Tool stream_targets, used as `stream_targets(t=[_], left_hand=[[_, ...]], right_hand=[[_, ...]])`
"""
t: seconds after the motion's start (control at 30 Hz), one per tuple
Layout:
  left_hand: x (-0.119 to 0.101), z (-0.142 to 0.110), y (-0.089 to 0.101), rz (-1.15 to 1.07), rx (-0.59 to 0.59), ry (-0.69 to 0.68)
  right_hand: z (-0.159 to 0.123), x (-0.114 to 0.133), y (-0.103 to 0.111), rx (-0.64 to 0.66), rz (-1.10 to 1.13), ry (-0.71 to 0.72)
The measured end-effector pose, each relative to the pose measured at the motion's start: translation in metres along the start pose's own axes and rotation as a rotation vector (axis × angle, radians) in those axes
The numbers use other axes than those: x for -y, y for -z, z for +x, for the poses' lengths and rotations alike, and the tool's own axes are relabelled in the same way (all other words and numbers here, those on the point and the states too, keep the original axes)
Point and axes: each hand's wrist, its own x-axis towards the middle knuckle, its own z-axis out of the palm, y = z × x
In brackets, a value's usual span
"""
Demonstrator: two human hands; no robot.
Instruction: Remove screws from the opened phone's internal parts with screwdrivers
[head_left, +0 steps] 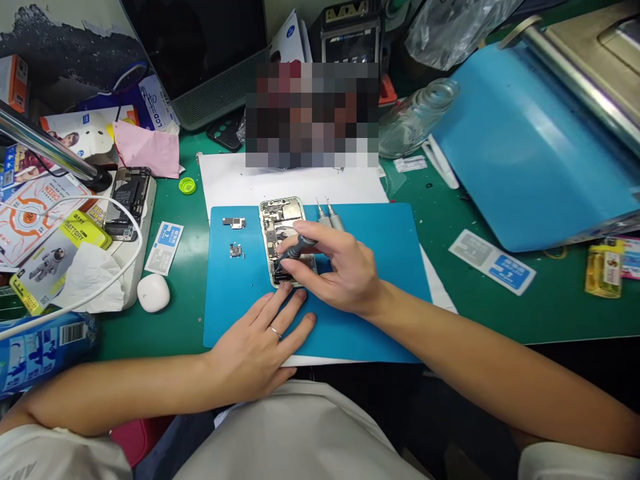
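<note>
An opened smartphone (273,223) lies on the blue mat (240,293), its inner boards showing. My right hand (345,270) pinches a dark grey screwdriver (300,248) between thumb and fingers, its tip slanting down to the left over the phone. My left hand (265,333) lies flat on the mat with fingers spread, the foremost fingertips at the phone's lower edge. Two more grey screwdrivers (333,217) lie behind my right hand, partly covered by it. Left of the phone are a small metal plate (233,223) and a cluster of tiny parts (236,251).
A second opened phone (127,200) sits on a white box at left, near a white earbud case (153,293). A glass jar (419,119) leans at the back. Blue sheeting (510,147) fills the right, with a yellow lighter (603,270) nearby. A white cable (120,277) crosses the left side.
</note>
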Motion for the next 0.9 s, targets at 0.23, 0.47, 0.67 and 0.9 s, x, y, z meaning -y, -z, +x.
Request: stream_targets(t=[0.23,0.47,0.67,0.9], left_hand=[[-0.0004,-0.0012,-0.0012,0.008,0.002,0.007],[-0.0015,-0.0012,-0.0021,0.028,-0.017,0.009],[-0.0027,-0.0017,-0.0012,0.084,-0.027,0.009],[-0.0033,-0.0011,-0.0015,0.096,-0.021,0.001]], right_hand=[[0.0010,0.0006,-0.0014,0.002,0.059,-0.025],[-0.0002,0.0009,0.0004,0.095,0.154,-0.051],[0.0012,0.0018,-0.0002,0.132,0.201,-0.024],[-0.0025,0.0012,-0.0022,0.110,0.211,-0.098]])
